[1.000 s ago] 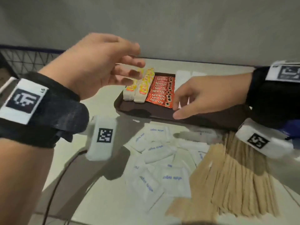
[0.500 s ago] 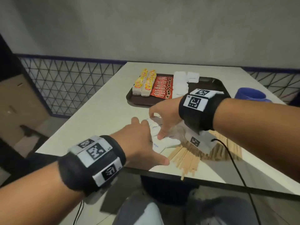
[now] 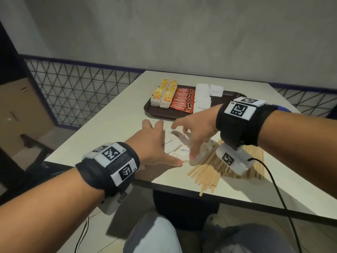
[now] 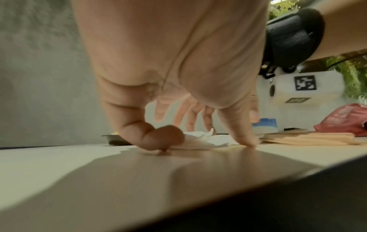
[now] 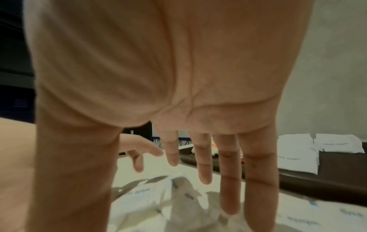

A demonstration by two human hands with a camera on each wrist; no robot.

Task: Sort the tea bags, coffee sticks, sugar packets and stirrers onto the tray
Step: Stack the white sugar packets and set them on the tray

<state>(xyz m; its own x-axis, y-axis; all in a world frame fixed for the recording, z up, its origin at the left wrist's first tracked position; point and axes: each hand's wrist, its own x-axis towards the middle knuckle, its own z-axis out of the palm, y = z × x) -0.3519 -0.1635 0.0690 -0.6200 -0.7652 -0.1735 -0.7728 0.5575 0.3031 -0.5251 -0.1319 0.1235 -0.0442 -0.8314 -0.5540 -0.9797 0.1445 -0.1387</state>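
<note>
Grey plaster wall and a dark mesh fence stand behind the pale worktop where you are sitting. Toward its far side lies the brown tray. On the tray, from your left, you have two rows of yellow-tagged tea bags, then a block of red coffee sticks, then a column of white sugar packets, with one more packet lying just beside its far end.

Nearer to you, loose sugar packets lie heaped on the worktop, between your two hands. Your left hand is down at the left edge of the heap; in the left wrist view its thumb tip and a bent finger press on the worktop, touching the edge of the white paper, and the fingers are spread rather than closed round anything. Your right hand hangs over the right side of the heap with its fingers straight, spread and pointing down; the right wrist view shows them over the packets, but you cannot tell whether they touch.

Wooden stirrers lie fanned out just right of the heap, under your right wrist, and a few reach nearly to the near edge of the worktop. A blue cup rim shows behind your right wrist band.
</note>
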